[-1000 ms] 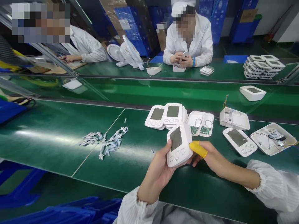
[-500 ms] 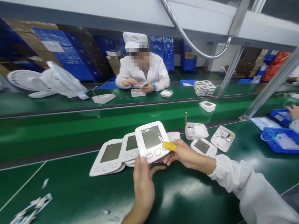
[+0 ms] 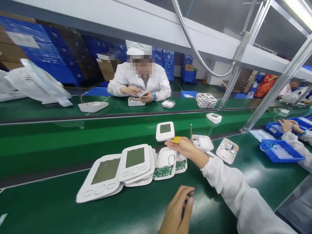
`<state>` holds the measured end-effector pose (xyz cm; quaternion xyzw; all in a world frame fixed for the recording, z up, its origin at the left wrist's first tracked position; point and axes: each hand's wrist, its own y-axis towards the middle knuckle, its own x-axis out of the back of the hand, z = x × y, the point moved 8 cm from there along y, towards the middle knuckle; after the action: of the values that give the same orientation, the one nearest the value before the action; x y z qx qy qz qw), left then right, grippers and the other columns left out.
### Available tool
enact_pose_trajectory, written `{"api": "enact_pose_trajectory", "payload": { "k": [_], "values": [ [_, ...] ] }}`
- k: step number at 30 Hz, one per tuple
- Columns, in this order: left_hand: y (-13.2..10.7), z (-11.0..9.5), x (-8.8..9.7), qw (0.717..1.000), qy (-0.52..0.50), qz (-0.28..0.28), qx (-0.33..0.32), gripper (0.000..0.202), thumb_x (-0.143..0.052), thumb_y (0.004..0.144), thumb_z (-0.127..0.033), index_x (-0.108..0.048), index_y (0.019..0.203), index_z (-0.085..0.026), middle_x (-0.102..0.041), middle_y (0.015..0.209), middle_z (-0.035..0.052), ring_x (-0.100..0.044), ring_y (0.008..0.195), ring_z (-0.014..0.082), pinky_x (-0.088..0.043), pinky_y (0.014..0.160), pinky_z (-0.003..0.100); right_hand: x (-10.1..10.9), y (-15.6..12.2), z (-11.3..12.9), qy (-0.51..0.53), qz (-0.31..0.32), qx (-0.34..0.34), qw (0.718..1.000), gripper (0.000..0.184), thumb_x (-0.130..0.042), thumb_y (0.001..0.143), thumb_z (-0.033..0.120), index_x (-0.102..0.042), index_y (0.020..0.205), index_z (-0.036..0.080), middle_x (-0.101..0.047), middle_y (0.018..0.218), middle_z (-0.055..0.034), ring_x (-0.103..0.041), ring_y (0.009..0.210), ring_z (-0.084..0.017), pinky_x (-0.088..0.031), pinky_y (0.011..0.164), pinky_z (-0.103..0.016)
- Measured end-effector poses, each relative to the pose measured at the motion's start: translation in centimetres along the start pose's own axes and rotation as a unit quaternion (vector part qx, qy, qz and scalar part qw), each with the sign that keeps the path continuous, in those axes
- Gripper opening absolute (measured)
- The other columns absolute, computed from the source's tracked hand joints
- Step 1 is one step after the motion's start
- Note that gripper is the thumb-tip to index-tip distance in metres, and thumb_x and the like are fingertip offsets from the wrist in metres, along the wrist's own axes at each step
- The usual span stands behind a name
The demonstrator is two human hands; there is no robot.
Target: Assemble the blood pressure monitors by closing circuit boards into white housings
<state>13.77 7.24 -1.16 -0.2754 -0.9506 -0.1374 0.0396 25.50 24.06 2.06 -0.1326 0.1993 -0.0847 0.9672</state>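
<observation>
A white display panel (image 3: pixel 165 131) with a grey screen lies on the green belt. My right hand (image 3: pixel 184 147), its thumb in a yellow finger cot, is stretched out at the panel's lower right edge with fingers straight; whether they touch it I cannot tell. Closer to me, my left hand (image 3: pixel 179 209) hovers over the bench, fingers loosely bent, thumb apart, holding nothing. Left of the right hand sit overlapping white panels with screens (image 3: pixel 135 157) and another large panel (image 3: pixel 104 172). Beside them, panels lie turned over, showing green circuit boards (image 3: pixel 164 171).
Open white housings with wires (image 3: pixel 201 143) (image 3: pixel 227 151) stand to the right. Another white device (image 3: pixel 214 118) is on the belt. A blue bin (image 3: pixel 281 151) sits near a co-worker's hands (image 3: pixel 289 125). Across the belt, a person in white works beside stacked panels (image 3: pixel 206 100) and a fan (image 3: pixel 36 83).
The panel that both hands held is no longer in them; one like it now lies on the belt by my right hand. My left hand has drawn back rightward and down. The view has shifted.
</observation>
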Motion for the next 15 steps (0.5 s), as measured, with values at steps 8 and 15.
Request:
{"api": "enact_pose_trajectory", "payload": {
  "k": [8,15],
  "values": [
    [-0.7,-0.9,-0.4,0.996,0.061,0.068,-0.021,0.033,-0.043,0.108,-0.037,-0.068,0.122,-0.022,-0.068,0.106,0.0119,-0.068,0.089,0.0211,-0.054,0.079,0.031,3.1,-3.8,6.1,-0.166,0.0,0.145,0.976,0.066,-0.065,0.095,0.025,-0.035,0.154,0.022,-0.046,0.162,-0.0175,-0.069,0.127,-0.023,-0.059,0.107,-0.044],
    [-0.9,-1.0,-0.4,0.992,0.09,0.075,-0.047,0.027,-0.048,0.106,-0.03,-0.068,0.122,-0.022,-0.07,0.105,0.0118,-0.069,0.085,0.0196,-0.056,0.077,0.03,12.2,-3.2,10.4,-0.472,-0.021,0.178,0.863,0.095,-0.095,0.063,0.039,-0.055,0.147,0.02,-0.038,0.168,-0.0182,-0.02,0.161,-0.039,-0.014,0.132,-0.059]
  ]
}}
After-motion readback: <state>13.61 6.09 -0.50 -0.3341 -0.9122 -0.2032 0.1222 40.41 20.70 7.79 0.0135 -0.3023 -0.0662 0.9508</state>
